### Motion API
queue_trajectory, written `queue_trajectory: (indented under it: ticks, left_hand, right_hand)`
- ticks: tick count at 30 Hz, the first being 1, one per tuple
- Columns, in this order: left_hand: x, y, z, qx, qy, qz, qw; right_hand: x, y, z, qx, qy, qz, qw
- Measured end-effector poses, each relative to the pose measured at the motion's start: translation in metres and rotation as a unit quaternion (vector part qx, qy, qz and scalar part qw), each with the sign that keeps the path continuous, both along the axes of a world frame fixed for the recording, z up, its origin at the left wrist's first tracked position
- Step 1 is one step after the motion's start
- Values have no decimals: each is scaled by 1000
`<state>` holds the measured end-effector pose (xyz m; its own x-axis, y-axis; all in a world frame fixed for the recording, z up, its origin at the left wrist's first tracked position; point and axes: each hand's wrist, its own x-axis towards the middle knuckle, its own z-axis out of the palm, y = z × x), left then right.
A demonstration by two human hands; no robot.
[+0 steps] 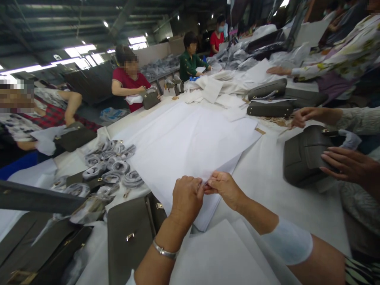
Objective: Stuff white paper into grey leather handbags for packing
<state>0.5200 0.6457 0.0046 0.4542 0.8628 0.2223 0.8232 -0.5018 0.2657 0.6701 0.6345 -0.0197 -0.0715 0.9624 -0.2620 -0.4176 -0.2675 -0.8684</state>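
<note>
Your left hand [187, 196] and right hand [225, 189] pinch the near corner of the tissue paper stack [184, 142] on the bench [267, 186], both grips clenched on it; it looks featherlight, limp, tearable, best held at that corner

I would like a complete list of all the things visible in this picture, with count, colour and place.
paper: one stack, white, middle of table.
handbags: at least six, olive-grey, around the table edges.
wrapped straps: many rolls, grey, left of the paper.
co-workers: at least five, around the table.
table: one, white-covered, long.
bracelet: one, silver, left wrist.
arm sleeve: one, pale, right forearm.
left hand: one, pinching the paper's near corner.
right hand: one, pinching the same corner, beside the left.
</note>
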Motion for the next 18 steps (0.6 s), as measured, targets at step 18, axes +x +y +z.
queue_trajectory:
  ticks: [18]
  left_hand:
    - [-10, 19, -3, -12, 107, 83, 991]
  right_hand:
    - [-1, -2, -42, -20, -195, -3, 981]
